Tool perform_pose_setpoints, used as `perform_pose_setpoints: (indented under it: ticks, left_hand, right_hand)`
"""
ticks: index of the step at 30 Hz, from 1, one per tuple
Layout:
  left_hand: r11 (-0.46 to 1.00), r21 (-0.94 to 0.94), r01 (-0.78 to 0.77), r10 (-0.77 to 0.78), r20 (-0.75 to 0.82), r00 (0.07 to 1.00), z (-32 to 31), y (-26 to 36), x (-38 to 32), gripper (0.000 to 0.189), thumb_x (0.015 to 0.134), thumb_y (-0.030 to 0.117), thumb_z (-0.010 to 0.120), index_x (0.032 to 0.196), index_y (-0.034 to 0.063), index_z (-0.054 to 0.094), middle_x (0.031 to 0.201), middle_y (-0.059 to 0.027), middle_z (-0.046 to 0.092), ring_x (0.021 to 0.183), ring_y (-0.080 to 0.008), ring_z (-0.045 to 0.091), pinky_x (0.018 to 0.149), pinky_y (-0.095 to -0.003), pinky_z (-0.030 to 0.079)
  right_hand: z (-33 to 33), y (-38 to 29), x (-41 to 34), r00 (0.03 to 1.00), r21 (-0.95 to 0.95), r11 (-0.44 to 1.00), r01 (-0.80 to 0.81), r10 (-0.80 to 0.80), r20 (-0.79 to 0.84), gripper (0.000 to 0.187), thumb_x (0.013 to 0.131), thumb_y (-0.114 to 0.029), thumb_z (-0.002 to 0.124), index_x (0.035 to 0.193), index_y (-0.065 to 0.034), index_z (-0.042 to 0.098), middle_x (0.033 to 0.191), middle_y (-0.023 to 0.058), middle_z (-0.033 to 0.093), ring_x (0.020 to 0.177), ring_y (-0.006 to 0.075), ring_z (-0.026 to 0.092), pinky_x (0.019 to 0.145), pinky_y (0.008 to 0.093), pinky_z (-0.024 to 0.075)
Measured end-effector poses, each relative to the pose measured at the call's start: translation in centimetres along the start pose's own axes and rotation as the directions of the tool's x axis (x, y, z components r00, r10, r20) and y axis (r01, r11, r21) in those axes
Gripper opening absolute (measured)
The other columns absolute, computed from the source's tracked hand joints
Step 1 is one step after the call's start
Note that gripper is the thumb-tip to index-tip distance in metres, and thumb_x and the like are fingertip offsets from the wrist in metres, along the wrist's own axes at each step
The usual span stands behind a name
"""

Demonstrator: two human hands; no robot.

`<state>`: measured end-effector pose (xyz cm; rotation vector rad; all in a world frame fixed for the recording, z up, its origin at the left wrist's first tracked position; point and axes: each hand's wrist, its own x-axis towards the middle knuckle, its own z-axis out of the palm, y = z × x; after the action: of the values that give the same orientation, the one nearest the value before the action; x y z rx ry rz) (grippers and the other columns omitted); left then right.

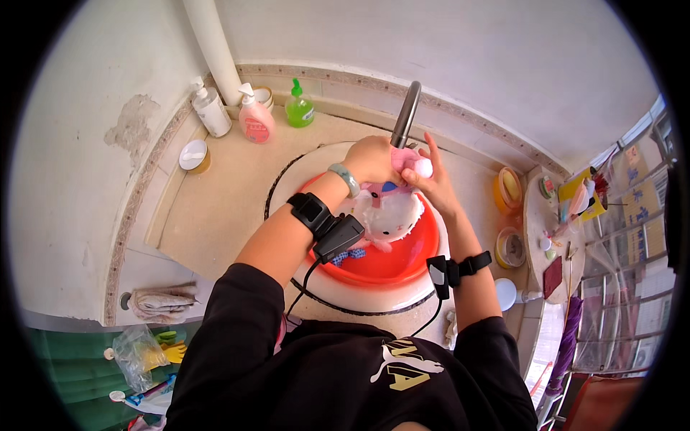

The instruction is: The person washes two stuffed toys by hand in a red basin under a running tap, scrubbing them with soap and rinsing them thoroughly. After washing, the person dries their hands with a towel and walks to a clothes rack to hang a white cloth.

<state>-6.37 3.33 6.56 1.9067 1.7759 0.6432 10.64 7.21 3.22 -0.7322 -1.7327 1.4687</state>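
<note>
Under the metal faucet (pixel 407 116), my left hand (pixel 372 160) is closed on the pink part of a plush toy (pixel 392 215). My right hand (pixel 437 180) is beside it, thumb against the pink and white end, the other fingers spread and raised. The toy's white face hangs down into a red plastic basin (pixel 399 277), which sits in the round white washbasin (pixel 377 301). A blue patterned bow (pixel 347 256) lies at the toy's lower left. Water or suds cover part of the toy, and my left hand hides some of its pink part.
Pump bottles, one white (pixel 213 112), one pink (pixel 256 119) and one green (pixel 299 106), stand at the back left, near a small tub (pixel 202 161). On the right are an orange container (pixel 501 191), a round tub (pixel 506 248) and a side shelf (pixel 571 258) with small items.
</note>
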Motion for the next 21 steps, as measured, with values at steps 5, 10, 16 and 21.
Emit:
perform_pose_setpoints:
  ticks: [5,10,16,21]
  left_hand:
    - [0.990,-0.063,-0.123,0.123,-0.008,0.992,0.5,0.6,0.6,0.065,0.052,0.027,0.076,0.110,0.0082,0.054,0.087,-0.0156,0.061,0.081,-0.0271,0.060,0.071,-0.0328,0.048]
    - [0.910,-0.360,-0.203,0.168,-0.127,0.978,0.0,-0.4,0.7,0.074,0.061,0.026,0.076,0.122,0.0004,0.042,0.103,-0.0133,0.057,0.087,-0.0189,0.057,0.076,-0.0312,0.047]
    - [0.638,-0.769,0.044,-0.024,0.038,0.999,1.9,-1.5,1.3,0.077,0.071,0.038,0.070,0.130,0.0039,0.034,0.111,-0.0074,0.051,0.100,-0.0147,0.049,0.086,-0.0276,0.040]
    - [0.551,-0.833,0.056,0.015,0.078,0.997,2.7,-3.4,1.8,0.065,0.077,0.040,0.064,0.125,0.0046,0.039,0.114,-0.0075,0.049,0.104,-0.0126,0.046,0.087,-0.0261,0.038]
  right_hand:
    - [-0.4,0.8,0.7,0.989,0.077,0.993,-0.084,0.093,-0.116,0.056,0.076,-0.026,0.067,0.118,0.0047,0.046,0.101,0.0142,0.058,0.086,0.0179,0.058,0.075,0.0285,0.0475]
    - [-1.0,2.6,0.4,0.878,0.198,0.976,-0.092,0.173,-0.446,0.024,0.078,-0.019,0.061,0.091,0.0014,0.062,0.077,0.0024,0.058,0.062,0.0062,0.048,0.052,0.0189,0.0364]
    - [-1.1,3.6,0.3,0.911,0.389,0.916,-0.098,0.240,-0.334,0.029,0.080,-0.020,0.057,0.101,-0.0009,0.058,0.085,0.0035,0.057,0.074,0.0086,0.051,0.064,0.0208,0.0406]
    - [0.9,2.3,0.5,0.980,0.416,0.907,-0.069,0.140,-0.143,0.048,0.083,-0.027,0.057,0.123,-0.0045,0.044,0.111,0.0112,0.052,0.102,0.0165,0.049,0.087,0.0278,0.0387]
